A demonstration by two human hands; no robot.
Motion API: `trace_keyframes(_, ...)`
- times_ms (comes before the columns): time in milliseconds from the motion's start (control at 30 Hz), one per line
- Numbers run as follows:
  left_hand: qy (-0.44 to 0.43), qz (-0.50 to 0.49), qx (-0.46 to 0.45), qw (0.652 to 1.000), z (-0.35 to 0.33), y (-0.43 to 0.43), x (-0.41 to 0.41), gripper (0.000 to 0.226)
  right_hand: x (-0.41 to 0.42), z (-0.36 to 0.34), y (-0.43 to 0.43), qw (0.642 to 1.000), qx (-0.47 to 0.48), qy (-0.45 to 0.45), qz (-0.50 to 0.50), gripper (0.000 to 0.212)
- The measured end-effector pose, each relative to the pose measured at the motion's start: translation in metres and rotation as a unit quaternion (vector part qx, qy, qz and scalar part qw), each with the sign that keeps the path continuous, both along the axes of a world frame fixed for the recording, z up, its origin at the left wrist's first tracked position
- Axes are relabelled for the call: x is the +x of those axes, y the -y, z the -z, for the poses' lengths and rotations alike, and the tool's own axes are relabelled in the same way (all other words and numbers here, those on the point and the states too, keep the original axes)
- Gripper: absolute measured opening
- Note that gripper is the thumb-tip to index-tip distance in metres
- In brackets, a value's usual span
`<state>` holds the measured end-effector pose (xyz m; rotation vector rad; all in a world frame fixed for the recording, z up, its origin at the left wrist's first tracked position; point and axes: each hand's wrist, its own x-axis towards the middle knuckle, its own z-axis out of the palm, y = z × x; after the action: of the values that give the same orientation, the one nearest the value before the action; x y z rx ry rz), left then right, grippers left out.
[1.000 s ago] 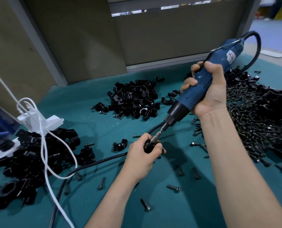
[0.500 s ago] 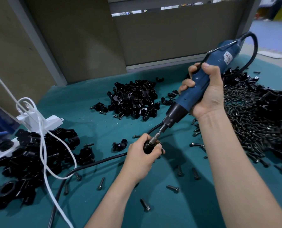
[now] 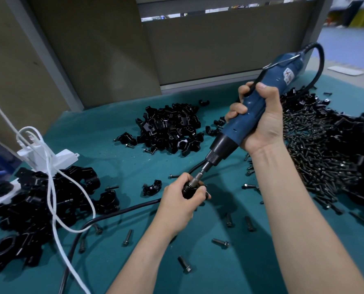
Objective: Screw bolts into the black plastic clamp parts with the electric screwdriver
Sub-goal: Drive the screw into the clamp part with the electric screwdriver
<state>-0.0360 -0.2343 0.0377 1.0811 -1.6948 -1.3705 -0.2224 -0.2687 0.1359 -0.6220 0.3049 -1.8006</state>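
Note:
My right hand (image 3: 261, 124) grips the blue electric screwdriver (image 3: 251, 109), tilted with its tip pointing down and left. The metal bit (image 3: 200, 176) meets a black clamp part (image 3: 189, 188) that my left hand (image 3: 181, 204) holds just above the teal table (image 3: 117, 166). My fingers hide most of that clamp. A single clamp half (image 3: 152, 187) lies left of my left hand. Loose bolts (image 3: 220, 242) lie scattered in front of my arms.
A pile of black clamp parts (image 3: 170, 128) sits at the middle back, a big heap of bolts (image 3: 321, 155) at right, larger black clamps (image 3: 38, 200) at left. A white power strip (image 3: 49, 160), white cable (image 3: 53, 209) and black cord (image 3: 113, 215) cross the left side.
The screwdriver's body has tilted slightly more upright and shifted a little left. My left hand has stayed in place on the clamp.

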Motion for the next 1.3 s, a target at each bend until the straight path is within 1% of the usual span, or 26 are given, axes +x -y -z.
trace_keyframes(133, -0.006, 0.018, 0.017, 1.0, 0.0, 0.002, 0.001, 0.011, -0.003, 0.002, 0.0, 0.999, -0.019, 0.018, -0.028, 0.008)
trace_keyframes(233, 0.012, 0.043, 0.014, 0.999, -0.002, 0.002, 0.001, 0.012, -0.007, 0.002, -0.002, 0.996, -0.058, 0.024, -0.062, 0.035)
trace_keyframes(333, 0.029, 0.068, 0.023, 0.997, -0.004, 0.002, 0.002, 0.02, -0.012, -0.001, -0.004, 0.993, -0.087, 0.035, -0.075, 0.048)
trace_keyframes(400, -0.003, 0.086, 0.047, 0.995, -0.005, 0.002, 0.004, 0.018, -0.019, -0.004, -0.007, 0.989, -0.104, 0.064, -0.083, 0.053)
trace_keyframes(467, -0.085, 0.098, 0.09, 0.987, -0.007, 0.003, 0.005, 0.007, -0.027, -0.006, -0.01, 0.988, -0.109, 0.072, -0.078, 0.057)
trace_keyframes(533, -0.154, 0.108, 0.131, 0.973, -0.009, 0.004, 0.007, 0.006, -0.032, -0.006, -0.014, 0.992, -0.101, 0.056, -0.053, 0.058)
trace_keyframes(600, -0.197, 0.124, 0.16, 0.959, -0.009, 0.005, 0.007, 0.004, -0.034, -0.006, -0.015, 0.995, -0.09, 0.041, -0.029, 0.056)
trace_keyframes(667, -0.218, 0.132, 0.175, 0.951, -0.009, 0.005, 0.008, 0.013, -0.033, -0.006, -0.015, 0.996, -0.08, 0.033, -0.026, 0.053)
trace_keyframes(800, -0.224, 0.117, 0.184, 0.95, -0.008, 0.006, 0.008, 0.015, -0.027, -0.006, -0.012, 0.998, -0.054, 0.013, -0.026, 0.041)
trace_keyframes(900, -0.216, 0.106, 0.19, 0.952, -0.008, 0.006, 0.009, 0.018, -0.025, -0.007, -0.012, 0.999, -0.039, 0.003, -0.016, 0.022)
trace_keyframes(967, -0.198, 0.108, 0.194, 0.955, -0.009, 0.005, 0.009, 0.018, -0.024, -0.008, -0.013, 0.999, -0.034, -0.012, -0.01, 0.014)
trace_keyframes(1000, -0.187, 0.109, 0.196, 0.957, -0.009, 0.005, 0.008, 0.016, -0.024, -0.008, -0.013, 0.999, -0.034, -0.021, -0.012, 0.014)
trace_keyframes(1133, -0.176, 0.1, 0.208, 0.957, -0.008, 0.005, 0.008, 0.011, -0.022, -0.01, -0.013, 0.997, -0.053, -0.044, -0.037, 0.03)
trace_keyframes(1233, -0.179, 0.094, 0.213, 0.956, -0.008, 0.005, 0.008, 0.011, -0.022, -0.01, -0.013, 0.995, -0.074, -0.042, -0.056, 0.045)
trace_keyframes(1300, -0.177, 0.091, 0.217, 0.956, -0.008, 0.005, 0.008, 0.011, -0.021, -0.009, -0.012, 0.994, -0.078, -0.041, -0.062, 0.049)
